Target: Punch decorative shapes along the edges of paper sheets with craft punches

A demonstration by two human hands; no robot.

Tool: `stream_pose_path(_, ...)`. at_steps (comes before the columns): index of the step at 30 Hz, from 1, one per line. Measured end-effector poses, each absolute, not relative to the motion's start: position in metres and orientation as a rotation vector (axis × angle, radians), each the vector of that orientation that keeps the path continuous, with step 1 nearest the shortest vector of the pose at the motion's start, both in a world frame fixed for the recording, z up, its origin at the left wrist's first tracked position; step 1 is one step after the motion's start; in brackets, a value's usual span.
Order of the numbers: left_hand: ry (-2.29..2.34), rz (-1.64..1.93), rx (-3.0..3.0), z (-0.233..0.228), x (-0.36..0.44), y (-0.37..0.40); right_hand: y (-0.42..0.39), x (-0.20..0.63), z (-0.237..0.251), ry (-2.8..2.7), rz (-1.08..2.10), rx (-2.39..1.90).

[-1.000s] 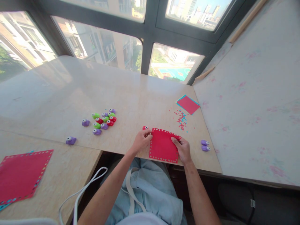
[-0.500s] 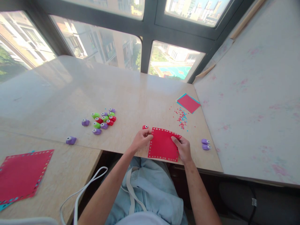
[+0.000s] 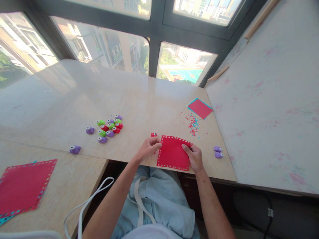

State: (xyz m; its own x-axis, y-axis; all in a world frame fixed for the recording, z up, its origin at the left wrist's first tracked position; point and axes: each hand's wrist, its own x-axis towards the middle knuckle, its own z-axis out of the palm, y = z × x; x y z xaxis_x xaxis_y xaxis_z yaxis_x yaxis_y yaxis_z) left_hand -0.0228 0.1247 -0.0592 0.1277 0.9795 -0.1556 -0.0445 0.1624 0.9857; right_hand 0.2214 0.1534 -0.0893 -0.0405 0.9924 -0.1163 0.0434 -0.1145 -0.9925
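A red paper square (image 3: 172,153) with small punched holes along its border lies at the table's near edge. My left hand (image 3: 147,148) pinches its left edge. My right hand (image 3: 193,156) grips its right edge, thumb on top. A small red hole punch (image 3: 154,134) sits on the table just beyond my left hand, untouched.
A cluster of green, red and purple punches (image 3: 110,127) lies to the left, with two lone purple ones (image 3: 74,149) nearby. Two purple punches (image 3: 218,152) sit at the right. Red and blue confetti (image 3: 192,123) and a red-on-blue paper stack (image 3: 199,108) lie beyond. Another punched red sheet (image 3: 21,185) rests far left.
The red square has shifted slightly left and toward me between both hands; my grip on it stays the same.
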Motion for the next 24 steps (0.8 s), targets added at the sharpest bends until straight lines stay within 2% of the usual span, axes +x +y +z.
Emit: stream_pose_path(24, 1.084, 0.903, 1.068, -0.057, -0.0281, 0.1266, 0.1531, 0.2199, -0.0876, -1.234, 1.308, -1.306)
